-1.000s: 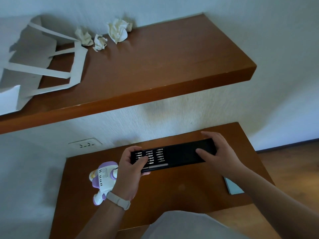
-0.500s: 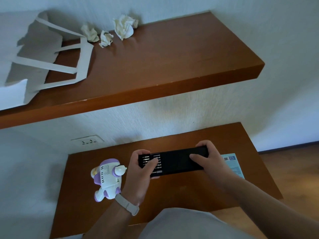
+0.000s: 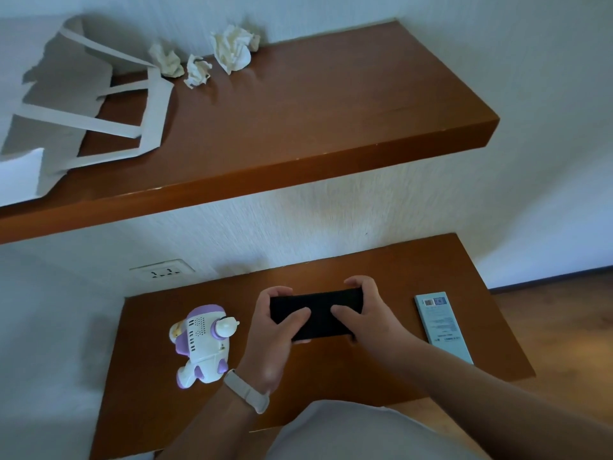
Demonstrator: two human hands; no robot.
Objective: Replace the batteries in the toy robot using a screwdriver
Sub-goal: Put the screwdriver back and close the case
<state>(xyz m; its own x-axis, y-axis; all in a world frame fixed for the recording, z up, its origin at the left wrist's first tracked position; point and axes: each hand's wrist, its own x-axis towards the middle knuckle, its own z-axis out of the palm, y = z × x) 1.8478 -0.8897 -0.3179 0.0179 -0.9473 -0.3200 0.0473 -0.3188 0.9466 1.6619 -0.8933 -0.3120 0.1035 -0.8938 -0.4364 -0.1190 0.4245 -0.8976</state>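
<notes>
A white and purple toy robot [image 3: 204, 343] lies on its front on the lower wooden table [image 3: 391, 270], left of my hands. I hold a black screwdriver kit case [image 3: 318, 313] over the table's middle. My left hand [image 3: 273, 330] grips its left end, thumb on top. My right hand [image 3: 365, 313] grips its right end, thumb on top as well. The case is slid together, so its bits are hidden.
A light blue box [image 3: 442, 327] lies flat on the table to the right of my hands. Above, a wooden shelf [image 3: 331, 104] carries crumpled paper balls [image 3: 232, 49] and a pale tote bag [image 3: 59, 94]. A wall socket [image 3: 162, 270] sits behind the table.
The kit's tray, pulled out with its bits showing a second ago, has been pushed in. My hands have come closer together. The blue box has come into view on the right.
</notes>
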